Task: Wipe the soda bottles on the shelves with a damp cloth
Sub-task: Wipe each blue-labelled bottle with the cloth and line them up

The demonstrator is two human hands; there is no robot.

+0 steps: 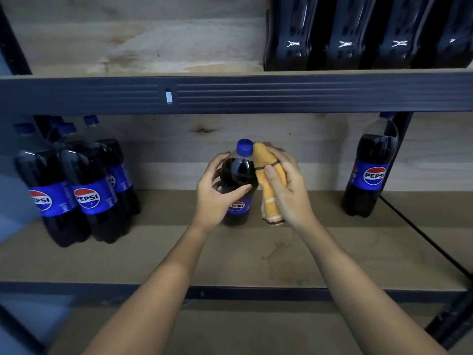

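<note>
Left hand (pixel 217 190) curls its fingers round the full Pepsi bottle (pixel 239 185) standing on the shelf (pixel 153 252); right hand (pixel 286 185) grips the soft orange cloth (pixel 268 180) against its shoulder. Probably heavy and slick: hold mid-body.

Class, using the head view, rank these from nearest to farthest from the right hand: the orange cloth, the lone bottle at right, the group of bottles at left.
1. orange cloth, held in the right hand.
2. lone bottle, standing at right.
3. group of bottles, far left.
</note>
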